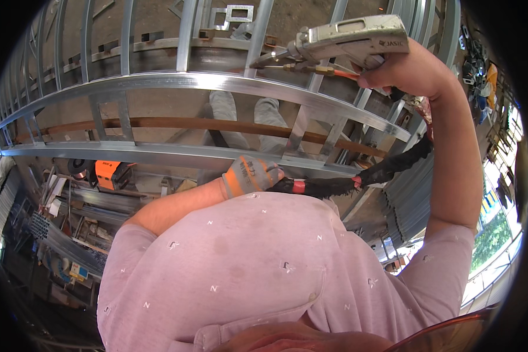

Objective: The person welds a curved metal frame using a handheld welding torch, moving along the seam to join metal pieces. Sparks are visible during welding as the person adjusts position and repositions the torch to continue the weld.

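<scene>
My bare right hand [403, 71] is closed round the grip of a pale, scuffed welding gun [352, 40]. The gun's pointed nozzle, with a thin brass-coloured tube under it, is close to where an upright meets the long rail of a silver metal frame [158, 83]. A thick black sleeved cable [328, 188] with red tape bands runs from below the gun toward my body. At its near stretch my left hand [252, 176], in an orange and grey glove, is wrapped round the cable in front of my chest. Part of its fingers is hidden.
Evenly spaced uprights cross the frame on the far side. A rusty brown bar [176, 123] runs beneath it, above my lower legs. An orange machine [112, 174] stands at the left beside a wire spool [80, 168]. Stacked metal profiles [413, 190] lie to the right.
</scene>
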Demonstrator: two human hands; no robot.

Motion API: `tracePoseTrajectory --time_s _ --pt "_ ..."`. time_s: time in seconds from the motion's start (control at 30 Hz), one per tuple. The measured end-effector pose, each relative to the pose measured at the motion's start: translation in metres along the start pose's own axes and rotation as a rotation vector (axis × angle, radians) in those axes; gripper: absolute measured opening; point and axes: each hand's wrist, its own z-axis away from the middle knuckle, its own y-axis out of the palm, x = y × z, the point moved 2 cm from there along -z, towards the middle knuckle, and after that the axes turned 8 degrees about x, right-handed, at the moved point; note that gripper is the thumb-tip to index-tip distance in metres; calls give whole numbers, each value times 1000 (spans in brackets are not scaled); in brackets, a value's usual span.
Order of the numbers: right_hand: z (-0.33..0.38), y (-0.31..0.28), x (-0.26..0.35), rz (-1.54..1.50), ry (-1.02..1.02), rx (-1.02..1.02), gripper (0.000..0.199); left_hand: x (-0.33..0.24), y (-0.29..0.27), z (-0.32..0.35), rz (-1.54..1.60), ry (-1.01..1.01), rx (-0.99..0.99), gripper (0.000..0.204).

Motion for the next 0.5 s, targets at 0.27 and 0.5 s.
tracePoseTrajectory --time_s 0.27,0.5 --pt "-14 3 2 30 98 45 38 -5 -6 1 -79 -73 126 32" --pt "-14 2 -10 119 -5 3 42 -6 -17 -5 20 -76 87 31"
